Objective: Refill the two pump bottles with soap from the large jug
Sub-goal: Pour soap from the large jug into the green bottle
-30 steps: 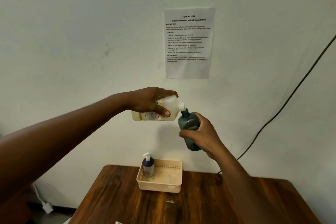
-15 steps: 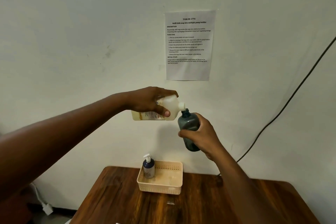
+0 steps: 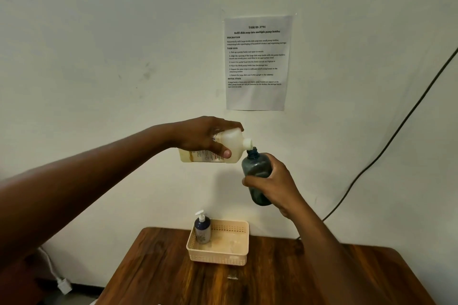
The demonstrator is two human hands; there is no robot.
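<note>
My left hand (image 3: 208, 135) grips a pale, translucent soap jug (image 3: 233, 146), tipped on its side with its white spout pointing right. The spout rests at the open mouth of a dark grey bottle (image 3: 256, 168) without a pump, which my right hand (image 3: 275, 186) holds tilted in the air above the table. A second dark bottle with a white pump (image 3: 202, 229) stands upright in the left corner of a beige basket (image 3: 235, 256).
The basket sits at the far middle of a brown wooden table (image 3: 173, 277) against a white wall. A printed sheet (image 3: 257, 62) is taped to the wall. A black cable (image 3: 386, 146) runs down the wall on the right. A white plug (image 3: 65, 286) lies lower left.
Both hands, the jug and the grey bottle keep their pose. The view has tilted down slightly, so the sheet and table sit a little lower in frame.
</note>
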